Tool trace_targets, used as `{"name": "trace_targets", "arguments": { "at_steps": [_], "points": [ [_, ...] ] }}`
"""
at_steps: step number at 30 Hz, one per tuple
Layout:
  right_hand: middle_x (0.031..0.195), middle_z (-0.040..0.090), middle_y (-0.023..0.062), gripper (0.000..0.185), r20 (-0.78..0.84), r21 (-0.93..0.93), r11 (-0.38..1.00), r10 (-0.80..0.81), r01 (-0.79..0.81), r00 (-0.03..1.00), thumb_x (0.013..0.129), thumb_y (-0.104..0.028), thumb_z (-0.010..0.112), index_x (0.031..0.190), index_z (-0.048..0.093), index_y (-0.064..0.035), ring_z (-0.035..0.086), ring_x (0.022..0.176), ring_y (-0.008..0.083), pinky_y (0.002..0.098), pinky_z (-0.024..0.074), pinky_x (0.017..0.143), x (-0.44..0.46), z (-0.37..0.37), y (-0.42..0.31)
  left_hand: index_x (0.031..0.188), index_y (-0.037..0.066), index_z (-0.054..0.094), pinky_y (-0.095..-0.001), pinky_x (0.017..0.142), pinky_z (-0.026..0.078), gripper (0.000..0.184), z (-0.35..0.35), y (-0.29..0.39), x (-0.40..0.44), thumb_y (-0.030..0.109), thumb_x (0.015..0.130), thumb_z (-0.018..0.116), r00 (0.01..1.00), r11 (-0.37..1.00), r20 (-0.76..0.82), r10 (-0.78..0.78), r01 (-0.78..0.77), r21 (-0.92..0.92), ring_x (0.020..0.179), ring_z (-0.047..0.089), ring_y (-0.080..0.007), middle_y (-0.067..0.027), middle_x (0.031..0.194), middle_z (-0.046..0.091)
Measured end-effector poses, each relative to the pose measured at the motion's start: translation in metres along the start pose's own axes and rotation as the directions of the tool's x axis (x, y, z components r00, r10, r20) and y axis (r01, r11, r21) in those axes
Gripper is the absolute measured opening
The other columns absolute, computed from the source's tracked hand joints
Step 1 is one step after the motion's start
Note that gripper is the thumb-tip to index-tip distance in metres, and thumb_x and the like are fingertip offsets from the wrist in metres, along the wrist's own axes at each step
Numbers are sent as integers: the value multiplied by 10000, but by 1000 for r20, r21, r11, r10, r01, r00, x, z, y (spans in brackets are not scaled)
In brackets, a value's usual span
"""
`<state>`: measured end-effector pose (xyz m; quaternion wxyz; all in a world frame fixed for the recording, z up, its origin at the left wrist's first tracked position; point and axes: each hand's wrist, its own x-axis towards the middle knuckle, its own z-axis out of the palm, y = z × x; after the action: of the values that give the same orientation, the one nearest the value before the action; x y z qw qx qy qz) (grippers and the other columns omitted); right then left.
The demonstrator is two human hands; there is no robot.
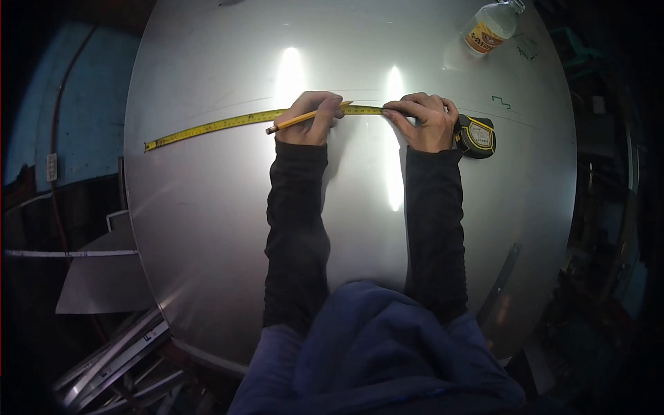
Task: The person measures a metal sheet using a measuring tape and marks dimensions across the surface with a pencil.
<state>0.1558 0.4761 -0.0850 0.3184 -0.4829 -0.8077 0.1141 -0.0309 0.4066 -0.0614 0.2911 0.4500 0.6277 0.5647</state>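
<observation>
My left hand (pixel 311 117) is closed round a yellow pencil (pixel 294 123), its tip pointing right beside the tape blade. An extended yellow tape blade (pixel 214 126) runs from the left across the shiny metal sheet (pixel 360 228), passing by my left hand. My right hand (pixel 425 121) pinches the blade between thumb and fingers, to the right of the pencil tip. Against the right side of that hand rests the black and yellow tape case (pixel 476 136). Thin drawn lines run along the sheet just beyond both hands.
A clear bottle (pixel 492 29) with an orange label stands at the sheet's far right. A dark flat ruler-like strip (pixel 501 282) lies near the right edge. Metal strips (pixel 114 356) are piled at the lower left, below the sheet's edge. Green marks show at right.
</observation>
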Motion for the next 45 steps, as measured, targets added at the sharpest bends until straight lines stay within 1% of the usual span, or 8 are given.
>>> {"name": "trace_targets", "arguments": {
  "at_steps": [1, 3, 6, 7, 14, 20, 29, 45],
  "points": [
    [826, 655, -38, 105, 3, 13, 1000, -6, 5, 1000, 697, -283, 751, 778, 721, -224, 578, 819, 147, 404, 299, 926, 0, -1, 0, 874, -1, 629, -225, 561, 456, 216, 1, -1, 1, 214, 864, 608, 1000, 1000, 12, 1, -1, 4, 565, 565, -96, -74, 703, 655],
    [842, 656, -24, 119, 7, 24, 1000, -10, 10, 1000, 696, -290, 756, 791, 725, -225, 574, 826, 154, 418, 295, 925, -1, -3, 0, 806, 13, 554, -211, 590, 461, 177, 2, -1, 2, 137, 828, 680, 984, 972, -49, -169, 158, -173, 613, 579, -97, -70, 696, 642],
    [847, 651, -19, 113, 36, 24, 1000, 9, -10, 999, 700, -276, 754, 795, 725, -221, 569, 834, 158, 422, 283, 933, -2, -4, -3, 787, 34, 517, -218, 605, 477, 206, 3, 5, 1, 119, 804, 703, 992, 995, -76, -100, 98, -20, 624, 595, -103, -81, 686, 637],
    [819, 644, -33, 92, 18, 22, 1000, 7, -8, 1000, 699, -266, 749, 773, 719, -220, 564, 814, 155, 404, 279, 931, -2, -3, -3, 788, 29, 520, -223, 617, 488, 221, 3, -3, 1, 138, 798, 713, 995, 999, -95, -41, 40, -18, 618, 602, -107, -83, 678, 633],
    [811, 639, -38, 57, 1, -24, 1000, -5, 5, 1000, 726, -256, 716, 750, 712, -205, 561, 808, 164, 400, 265, 937, -3, -2, -7, 731, 37, 508, -201, 509, 426, 255, -2, -8, -1, 167, 801, 717, 994, 997, -79, -70, 68, -26, 523, 535, -68, -56, 602, 605],
    [819, 649, -46, 57, -16, -16, 1000, -18, 18, 1000, 729, -255, 709, 747, 706, -201, 566, 826, 153, 403, 261, 954, -3, -3, -6, 696, 39, 502, -199, 495, 415, 287, 4, -7, -2, 198, 808, 712, 998, 998, -57, 25, -23, 50, 502, 516, -64, -45, 575, 587],
    [825, 659, -53, 54, -15, 0, 999, -41, 41, 999, 747, -246, 697, 760, 704, -194, 570, 853, 142, 406, 259, 965, -3, -4, -5, 678, 39, 493, -194, 494, 393, 339, 5, -6, -4, 270, 820, 698, 1000, 992, -28, -2, 6, 123, 501, 493, -59, -34, 567, 578],
    [806, 657, -46, 71, -32, -1, 1000, -30, 30, 999, 724, -255, 718, 758, 711, -193, 572, 817, 159, 397, 281, 939, -3, -3, -5, 653, 30, 492, -204, 472, 385, 334, 13, -10, -4, 237, 815, 699, 999, 980, -11, 53, -50, 194, 480, 469, -62, -35, 545, 559]
  ]
}}
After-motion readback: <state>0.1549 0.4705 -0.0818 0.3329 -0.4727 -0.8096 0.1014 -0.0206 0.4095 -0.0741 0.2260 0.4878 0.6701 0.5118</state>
